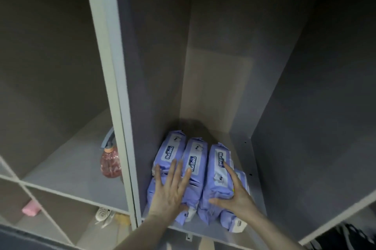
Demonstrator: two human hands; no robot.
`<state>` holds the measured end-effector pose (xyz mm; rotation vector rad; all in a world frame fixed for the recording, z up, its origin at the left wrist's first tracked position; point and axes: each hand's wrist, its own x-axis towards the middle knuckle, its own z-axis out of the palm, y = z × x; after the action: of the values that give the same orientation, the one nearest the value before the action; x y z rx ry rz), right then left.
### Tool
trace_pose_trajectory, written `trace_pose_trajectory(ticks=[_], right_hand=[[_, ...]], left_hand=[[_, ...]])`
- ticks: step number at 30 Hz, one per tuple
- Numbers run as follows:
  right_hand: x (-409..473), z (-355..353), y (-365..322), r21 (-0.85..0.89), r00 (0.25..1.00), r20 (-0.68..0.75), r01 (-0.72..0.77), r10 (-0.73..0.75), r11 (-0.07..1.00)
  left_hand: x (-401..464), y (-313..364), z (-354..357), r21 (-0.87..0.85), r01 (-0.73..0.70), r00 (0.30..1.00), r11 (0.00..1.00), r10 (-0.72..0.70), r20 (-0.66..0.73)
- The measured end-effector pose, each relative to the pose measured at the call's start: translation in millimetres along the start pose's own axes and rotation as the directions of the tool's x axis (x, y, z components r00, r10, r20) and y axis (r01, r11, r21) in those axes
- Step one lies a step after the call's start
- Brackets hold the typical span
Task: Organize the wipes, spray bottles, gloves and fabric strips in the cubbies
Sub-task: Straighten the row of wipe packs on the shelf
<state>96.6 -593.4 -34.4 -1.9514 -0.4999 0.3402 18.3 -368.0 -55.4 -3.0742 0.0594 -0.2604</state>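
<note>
There is a single view, from a camera worn on the person's head. It looks forward and steeply down into a tall grey cubby [284, 107], close enough that the side walls splay outward under the wide lens. The cubby's floor sits low in the middle of the picture, where both forearms enter from the bottom edge toward a cluster of purple plastic wipe packs [195, 168]. The neighbouring cubby on the left [50, 66] fills the left third, and smaller compartments show along the bottom-left corner.
</note>
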Motion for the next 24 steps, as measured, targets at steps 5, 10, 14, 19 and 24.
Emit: trace_pose_trajectory(ticks=[5, 10, 14, 19, 24], right_hand=[[4, 1, 2, 0.015, 1.000, -0.014, -0.008, 0.008, 1.000], [4, -2, -7, -0.033, 0.999, -0.036, -0.003, 0.002, 0.999], [3, 2, -20, -0.104, 0.992, -0.124, -0.017, 0.004, 0.994], [10, 1, -27, -0.112, 0.991, -0.131, -0.054, 0.039, 0.992], [16, -9, -33, -0.170, 0.993, 0.005, -0.113, 0.115, 0.979]], left_hand=[[10, 1, -2, -0.114, 0.092, 0.996, 0.989, -0.090, 0.026], [11, 0, 3, -0.051, 0.073, 0.995, 0.996, -0.076, -0.061], [8, -1, 4, -0.010, 0.042, 0.994, 0.999, -0.043, -0.099], [9, 0, 5, 0.011, 0.062, 0.993, 0.998, -0.061, -0.100], [9, -2, 2, 0.035, 0.021, 0.996, 0.999, -0.018, -0.084]])
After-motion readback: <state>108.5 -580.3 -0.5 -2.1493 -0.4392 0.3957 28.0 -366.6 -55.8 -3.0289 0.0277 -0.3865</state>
